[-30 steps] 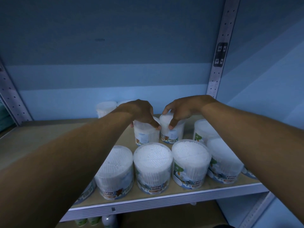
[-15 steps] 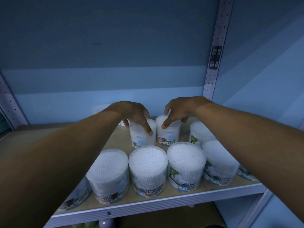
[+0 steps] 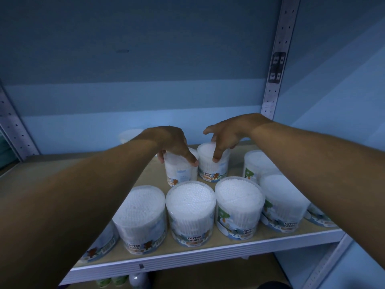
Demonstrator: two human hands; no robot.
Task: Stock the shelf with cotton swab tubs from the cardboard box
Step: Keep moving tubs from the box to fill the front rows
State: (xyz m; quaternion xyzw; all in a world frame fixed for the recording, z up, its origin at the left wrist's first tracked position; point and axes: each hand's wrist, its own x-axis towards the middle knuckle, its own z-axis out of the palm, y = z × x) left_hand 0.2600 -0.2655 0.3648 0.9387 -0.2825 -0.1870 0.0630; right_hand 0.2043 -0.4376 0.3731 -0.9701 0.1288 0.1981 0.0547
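My left hand (image 3: 170, 142) has its fingers (image 3: 192, 160) curled down over the lid of a cotton swab tub (image 3: 179, 170) in the second row of the shelf (image 3: 187, 261), thumb on its far left side, so the fingers are clamped on that tub. My right hand (image 3: 227, 134) hangs over the neighbouring tub (image 3: 213, 163) just to the right; its fingers are spread apart and loosely bent, one fingertip (image 3: 216, 159) touching the tub's near side while the others lift clear of the lid. The two tubs stand upright and touch each other. Nearer to me, a front row of tubs (image 3: 190, 211) stands upright along the shelf's edge, side by side, their clear lids showing packed white swab tips and their labels reading "COTTON BUDS". Another tub (image 3: 256, 163) stands to the right in the second row, and one more (image 3: 129, 135) shows dimly at the far left behind my left forearm. A perforated metal upright (image 3: 279, 59) rises at the far right against the blue back wall (image 3: 145, 59).
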